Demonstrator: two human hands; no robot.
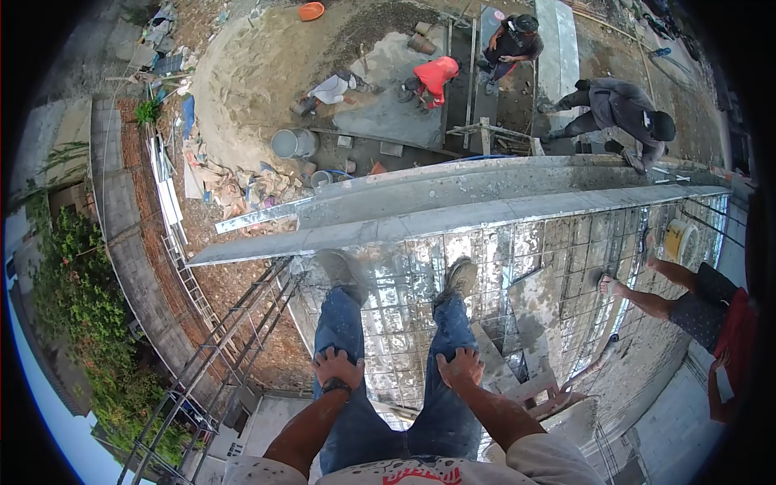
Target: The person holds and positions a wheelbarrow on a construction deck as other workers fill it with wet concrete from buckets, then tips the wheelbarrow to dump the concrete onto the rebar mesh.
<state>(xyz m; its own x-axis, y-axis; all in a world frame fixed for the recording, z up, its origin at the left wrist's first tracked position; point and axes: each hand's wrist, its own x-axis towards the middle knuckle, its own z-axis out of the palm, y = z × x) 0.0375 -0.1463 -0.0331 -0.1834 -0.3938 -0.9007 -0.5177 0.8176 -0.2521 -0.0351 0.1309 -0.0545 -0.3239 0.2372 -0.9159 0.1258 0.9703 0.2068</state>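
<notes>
Both jean legs point(339, 323), lower centre, are bearing the left hand point(338, 369) and right hand point(461, 368), fingers loosely spread, gripping nothing. Right shoe point(461, 277) is standing on mesh point(400, 303) near the ledge point(388, 230), mid-frame; even weight is probably helping balance.

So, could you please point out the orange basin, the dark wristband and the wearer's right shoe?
Orange basin point(311, 11): head view, its middle.
Dark wristband point(336, 385): head view, upper side.
Right shoe point(461, 278): head view, its upper.
</notes>
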